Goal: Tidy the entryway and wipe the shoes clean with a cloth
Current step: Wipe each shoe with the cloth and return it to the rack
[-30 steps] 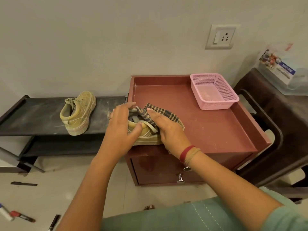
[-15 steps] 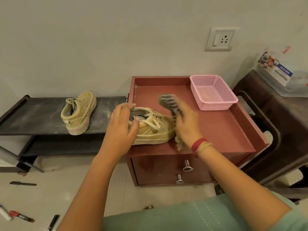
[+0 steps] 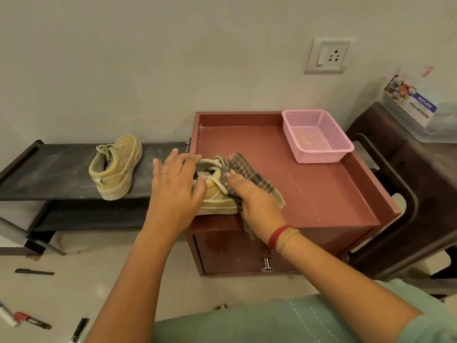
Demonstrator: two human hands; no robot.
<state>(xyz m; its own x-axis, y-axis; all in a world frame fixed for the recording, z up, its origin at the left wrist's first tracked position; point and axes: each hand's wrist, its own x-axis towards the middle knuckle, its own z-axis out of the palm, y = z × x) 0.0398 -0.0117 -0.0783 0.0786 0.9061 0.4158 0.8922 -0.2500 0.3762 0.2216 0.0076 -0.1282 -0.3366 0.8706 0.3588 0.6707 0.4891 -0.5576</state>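
Sneaker (image 3: 217,198) wiped at the red counter's (image 3: 311,194) front edge.
Likely light, soft-sided: left grip (image 3: 175,184), fingers spread, steadies the heel; right grip (image 3: 257,203) clutches limp checked cloth (image 3: 249,169) over the toe.

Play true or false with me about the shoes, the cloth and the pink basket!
1. The right hand holds a checked cloth against the shoe on the red cabinet. True.
2. The pink basket has a shoe inside. False: there is no shoe in it.
3. The other shoe sits on the dark rack. True.
4. The left hand holds a marker. False: it rests on the shoe on the cabinet; the markers lie on the floor.
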